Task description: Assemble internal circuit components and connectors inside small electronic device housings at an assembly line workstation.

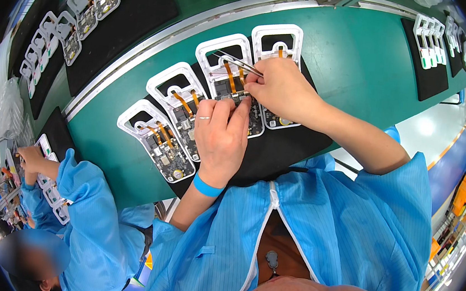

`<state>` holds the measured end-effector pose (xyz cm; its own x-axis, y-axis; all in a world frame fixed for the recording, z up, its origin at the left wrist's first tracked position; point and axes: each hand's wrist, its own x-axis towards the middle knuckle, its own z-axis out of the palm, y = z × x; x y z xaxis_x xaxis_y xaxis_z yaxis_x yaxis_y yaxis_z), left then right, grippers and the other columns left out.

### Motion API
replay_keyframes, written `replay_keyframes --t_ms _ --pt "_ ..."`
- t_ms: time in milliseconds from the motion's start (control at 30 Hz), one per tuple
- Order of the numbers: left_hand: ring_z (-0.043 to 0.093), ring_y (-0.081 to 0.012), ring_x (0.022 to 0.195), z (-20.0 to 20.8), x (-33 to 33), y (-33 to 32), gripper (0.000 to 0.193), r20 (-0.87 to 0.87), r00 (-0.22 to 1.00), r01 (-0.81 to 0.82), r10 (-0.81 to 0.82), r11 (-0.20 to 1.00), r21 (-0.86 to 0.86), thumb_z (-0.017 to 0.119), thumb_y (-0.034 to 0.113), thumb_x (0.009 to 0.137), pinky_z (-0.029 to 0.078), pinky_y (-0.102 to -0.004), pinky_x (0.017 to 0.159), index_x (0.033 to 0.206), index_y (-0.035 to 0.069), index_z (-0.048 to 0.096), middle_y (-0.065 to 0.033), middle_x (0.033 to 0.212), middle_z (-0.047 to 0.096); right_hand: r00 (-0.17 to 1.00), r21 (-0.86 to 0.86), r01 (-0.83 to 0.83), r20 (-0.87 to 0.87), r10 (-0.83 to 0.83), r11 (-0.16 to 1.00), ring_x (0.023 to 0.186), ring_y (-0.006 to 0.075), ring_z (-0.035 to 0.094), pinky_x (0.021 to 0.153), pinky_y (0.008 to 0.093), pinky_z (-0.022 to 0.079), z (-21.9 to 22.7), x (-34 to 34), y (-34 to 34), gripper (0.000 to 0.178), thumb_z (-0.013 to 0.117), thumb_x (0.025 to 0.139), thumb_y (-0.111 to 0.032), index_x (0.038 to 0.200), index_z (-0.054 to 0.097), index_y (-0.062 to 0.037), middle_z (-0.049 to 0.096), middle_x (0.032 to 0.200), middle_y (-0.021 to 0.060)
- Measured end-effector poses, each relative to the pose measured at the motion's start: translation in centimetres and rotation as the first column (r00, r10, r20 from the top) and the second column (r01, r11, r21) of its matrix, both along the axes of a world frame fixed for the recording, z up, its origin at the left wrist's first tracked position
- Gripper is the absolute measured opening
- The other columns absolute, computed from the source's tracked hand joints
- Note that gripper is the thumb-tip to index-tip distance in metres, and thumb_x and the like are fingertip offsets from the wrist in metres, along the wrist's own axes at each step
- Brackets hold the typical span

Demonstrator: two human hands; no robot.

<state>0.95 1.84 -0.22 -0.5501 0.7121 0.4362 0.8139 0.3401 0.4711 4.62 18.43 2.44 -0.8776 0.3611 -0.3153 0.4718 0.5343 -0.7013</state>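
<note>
A head-worn, wide fisheye view looks steeply down and forward, past the blue smock [337,223] at the lower edge, to the left hand [220,136] and right hand [284,89], at close range near the middle. The green table [359,62] spreads beyond them, its straight edges bowing toward the dark, rounded rim.

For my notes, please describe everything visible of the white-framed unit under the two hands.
A plastic-looking white frame with an opening at its far end carries a dark circuit board with two orange ribbons. It lies slanted on a black mat. The left hand appears to rest on the board; the right hand, holding tweezers across the frame, is at one ribbon. Both hide part of it.
</note>
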Motion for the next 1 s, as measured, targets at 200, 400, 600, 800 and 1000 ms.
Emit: replay_keyframes --t_ms 200,400,600,800,1000 --pt "0.052 -0.0260 0.082 -0.4 0.0 -0.4 0.030 -0.010 1.000 0.029 -0.029 0.999 -0.030 0.071 -0.002 0.071 0.046 -0.0367 0.068 0.100 0.002 0.073 -0.0079 0.087 0.056 0.999 -0.044 -0.034 0.032 0.035 0.998 0.077 0.0387 0.068 0.074 0.0449 0.054 0.4 -0.2 0.5 0.017 0.063 0.078 -0.011 0.078 0.070 0.0041 0.067 0.076 0.0246" --pt "0.053 -0.0261 0.084 0.1 0.1 -0.5 0.035 -0.015 0.999 0.049 -0.050 0.997 -0.065 0.067 0.000 0.070 0.047 -0.0366 0.070 0.104 0.001 0.071 -0.0084 0.088 0.053 0.998 -0.086 -0.052 0.035 0.055 0.995 0.073 0.0385 0.068 0.072 0.0442 0.055 0.6 -0.2 0.8 0.018 0.062 0.078 -0.010 0.078 0.070 0.0058 0.066 0.073 0.0256" --pt "0.054 -0.0267 0.086 0.0 0.3 -0.5 0.034 -0.004 0.997 0.078 -0.079 0.993 -0.087 0.067 0.000 0.072 0.048 -0.0370 0.070 0.106 0.000 0.070 -0.0091 0.089 0.054 0.997 -0.124 -0.077 0.021 0.081 0.989 0.061 0.0254 0.065 0.061 0.0366 0.051 0.4 0.3 1.1 0.017 0.070 0.076 -0.013 0.080 0.071 0.0030 0.065 0.066 0.0146" --pt "0.055 -0.0268 0.086 0.3 0.3 -0.4 0.033 0.023 0.995 0.095 -0.094 0.992 -0.084 0.066 -0.002 0.073 0.049 -0.0373 0.070 0.106 -0.002 0.070 -0.0102 0.090 0.055 0.995 -0.060 -0.076 0.059 0.080 0.995 0.079 0.0345 0.069 0.074 0.0433 0.054 1.0 0.3 0.6 0.010 0.069 0.076 -0.010 0.078 0.070 -0.0004 0.069 0.079 0.0183" --pt "0.053 -0.0278 0.083 0.2 0.3 -0.4 0.042 0.071 0.994 0.085 -0.082 0.996 -0.038 0.067 -0.010 0.061 0.046 -0.0388 0.071 0.101 0.001 0.072 -0.0089 0.087 0.055 0.989 -0.011 -0.113 0.093 0.114 0.994 0.086 0.0349 0.068 0.076 0.0448 0.053 1.1 0.2 0.4 0.013 0.070 0.077 -0.012 0.084 0.068 -0.0011 0.069 0.084 0.0176"
